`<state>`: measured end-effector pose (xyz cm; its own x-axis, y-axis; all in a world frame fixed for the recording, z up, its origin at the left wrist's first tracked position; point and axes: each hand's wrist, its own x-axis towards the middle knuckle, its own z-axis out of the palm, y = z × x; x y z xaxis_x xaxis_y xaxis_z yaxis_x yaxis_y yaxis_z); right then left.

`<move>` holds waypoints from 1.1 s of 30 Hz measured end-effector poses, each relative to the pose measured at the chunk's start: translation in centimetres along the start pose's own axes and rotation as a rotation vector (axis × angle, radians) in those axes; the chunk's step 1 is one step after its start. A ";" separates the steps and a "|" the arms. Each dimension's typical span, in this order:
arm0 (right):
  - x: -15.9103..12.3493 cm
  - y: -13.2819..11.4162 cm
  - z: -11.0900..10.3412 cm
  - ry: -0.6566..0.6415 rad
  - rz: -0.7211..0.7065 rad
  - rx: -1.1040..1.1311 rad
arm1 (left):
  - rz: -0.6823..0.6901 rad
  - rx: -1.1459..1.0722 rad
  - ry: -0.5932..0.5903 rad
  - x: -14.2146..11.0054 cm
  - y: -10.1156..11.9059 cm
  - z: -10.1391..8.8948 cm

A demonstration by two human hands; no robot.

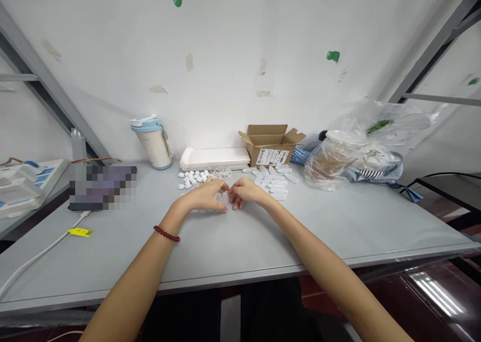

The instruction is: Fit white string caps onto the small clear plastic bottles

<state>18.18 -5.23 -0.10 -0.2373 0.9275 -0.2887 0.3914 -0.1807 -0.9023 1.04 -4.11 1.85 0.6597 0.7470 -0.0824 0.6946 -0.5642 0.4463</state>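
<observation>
Centrally on the grey table (233, 254), we have both hands close together, fingertips nearly meeting over a small translucent piece (223, 199). Our left hand (205, 194), below a dark red beaded bracelet (167, 234), curves its thumb and forefinger into a loose C with the piece showing in the gap; whether they pinch it, we cannot tell. Our right hand (243, 192) comes in from the other side with its fingers bent downward beside the piece, and we cannot make out whether they grip anything. More translucent bits peek out under our left palm. Just beyond that hand we see a cluster of small white pieces (192, 178) and a tangle of white string (221, 173); past our right hand lies a scatter of clear plastic pieces (278, 188). Behind these, along the wall, we find a stack of flat white items (218, 157), an open-flapped cardboard box (271, 146) and, farther right, a clear plastic bag (325, 169). To our left stands a lidded cream-and-blue tumbler (153, 144).
</observation>
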 end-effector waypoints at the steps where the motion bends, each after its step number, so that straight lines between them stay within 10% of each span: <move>1: 0.0 0.0 0.0 0.012 -0.015 -0.024 | 0.005 -0.011 0.021 0.0 -0.1 0.0; 13: 1.7 1.4 -2.8 0.594 -0.423 -0.839 | -0.100 0.067 0.621 2.2 -3.4 -0.2; 33: 2.1 2.1 -4.0 0.442 -0.200 -1.035 | -0.119 0.190 0.395 3.5 -4.7 1.4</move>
<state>22.09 -2.35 -1.27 -0.1244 0.9803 0.1533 0.9751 0.1493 -0.1637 0.50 0.62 -1.79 0.4377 0.8667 0.2393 0.8235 -0.4933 0.2802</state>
